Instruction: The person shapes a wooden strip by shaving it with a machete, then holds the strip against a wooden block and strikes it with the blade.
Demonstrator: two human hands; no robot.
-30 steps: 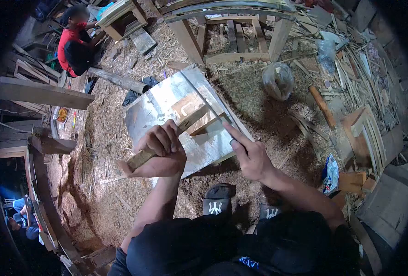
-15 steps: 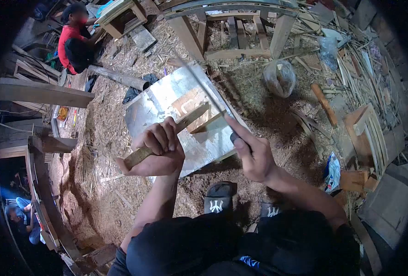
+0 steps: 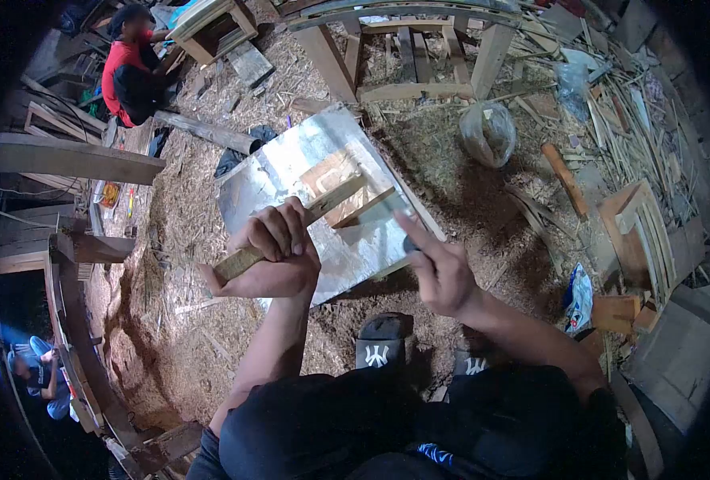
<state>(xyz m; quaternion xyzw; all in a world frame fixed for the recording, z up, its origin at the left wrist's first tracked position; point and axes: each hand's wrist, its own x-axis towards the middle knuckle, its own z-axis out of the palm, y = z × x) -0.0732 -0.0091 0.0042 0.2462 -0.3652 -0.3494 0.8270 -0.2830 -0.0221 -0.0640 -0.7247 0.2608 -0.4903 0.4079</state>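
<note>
My left hand (image 3: 277, 250) is closed around a flat wooden strip (image 3: 337, 198), which slants up to the right over a silvery board (image 3: 263, 188). To its right, my right hand (image 3: 449, 278) is closed on a thin tool with a dark handle (image 3: 408, 243), index finger stretched along it. The tool's blade is smeared by motion, so its exact kind cannot be made out. On the board lie a pale wood piece (image 3: 316, 173) and a narrow stick (image 3: 371, 206).
Sawdust and shavings cover the ground. A wooden frame (image 3: 415, 92) stands beyond the board, with a clear plastic bag (image 3: 488, 136) nearby. Wood scraps (image 3: 651, 152) are heaped at right. A person in red (image 3: 124, 76) crouches at upper left; another person (image 3: 47, 380) sits at lower left.
The long grey blade, visible half a second ago across the board, is now blurred. My right hand has shifted slightly down and right; my left hand and strip rose slightly.
</note>
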